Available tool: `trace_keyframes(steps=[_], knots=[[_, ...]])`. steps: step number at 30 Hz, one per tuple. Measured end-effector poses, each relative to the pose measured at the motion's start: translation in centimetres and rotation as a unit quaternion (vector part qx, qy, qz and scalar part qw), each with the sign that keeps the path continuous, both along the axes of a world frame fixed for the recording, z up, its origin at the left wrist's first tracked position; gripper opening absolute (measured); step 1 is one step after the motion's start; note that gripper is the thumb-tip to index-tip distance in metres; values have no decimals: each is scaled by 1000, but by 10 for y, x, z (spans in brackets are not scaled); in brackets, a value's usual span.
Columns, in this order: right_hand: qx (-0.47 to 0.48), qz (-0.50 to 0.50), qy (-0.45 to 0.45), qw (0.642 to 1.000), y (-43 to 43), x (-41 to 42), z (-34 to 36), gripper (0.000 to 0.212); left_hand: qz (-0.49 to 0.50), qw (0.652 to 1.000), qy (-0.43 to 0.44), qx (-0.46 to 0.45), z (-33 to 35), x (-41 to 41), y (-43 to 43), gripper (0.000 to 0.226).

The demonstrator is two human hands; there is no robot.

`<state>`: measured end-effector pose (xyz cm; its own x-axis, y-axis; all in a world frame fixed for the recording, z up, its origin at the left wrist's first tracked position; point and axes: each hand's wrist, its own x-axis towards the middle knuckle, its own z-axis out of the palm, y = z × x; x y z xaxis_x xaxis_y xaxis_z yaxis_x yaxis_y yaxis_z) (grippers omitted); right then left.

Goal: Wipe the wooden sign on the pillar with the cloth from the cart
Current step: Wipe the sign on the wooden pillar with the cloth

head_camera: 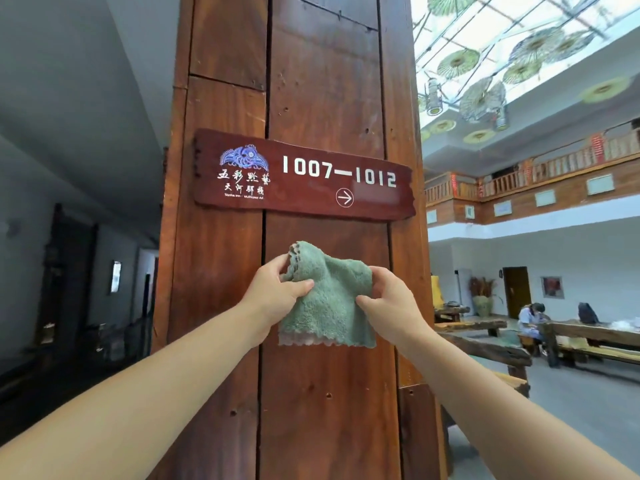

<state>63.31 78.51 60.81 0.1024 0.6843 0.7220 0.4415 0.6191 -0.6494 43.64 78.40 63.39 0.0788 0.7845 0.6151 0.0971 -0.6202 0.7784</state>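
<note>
The left hand [277, 292] pinches the upper left edge of the green cloth [329, 299], and the right hand [388, 299] pinches its right edge; the cloth hangs between them, below the wooden sign [304, 176] on the pillar [311, 81] and not touching the sign. Both grips look light, only fingertips, so the cloth may slip when it is pressed and rubbed. The sign's rough right end could catch the fibres. The cart is not visible, and the sign's fixings are hidden.

Both forearms are bare, with no sleeves in view. The left hand [277, 292] and right hand [389, 303] wear nothing.
</note>
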Motion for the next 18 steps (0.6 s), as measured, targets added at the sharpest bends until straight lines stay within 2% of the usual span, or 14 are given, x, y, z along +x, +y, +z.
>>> trace_keyframes(steps=[4, 8, 12, 15, 18], knots=[[73, -64, -66, 993, 30, 13, 17, 58, 47, 999, 6, 24, 21, 27, 32, 23], [162, -129, -141, 968, 61, 44, 41, 69, 75, 994, 36, 64, 53, 58, 63, 28], [245, -203, -206, 925, 86, 73, 76, 71, 145, 976, 52, 157, 105, 98, 90, 39], [304, -329, -256, 857, 96, 86, 108, 85, 232, 947, 68, 212, 143, 127, 105, 34], [409, -270, -233, 840, 104, 82, 130, 74, 288, 917, 112, 254, 169, 142, 113, 17]])
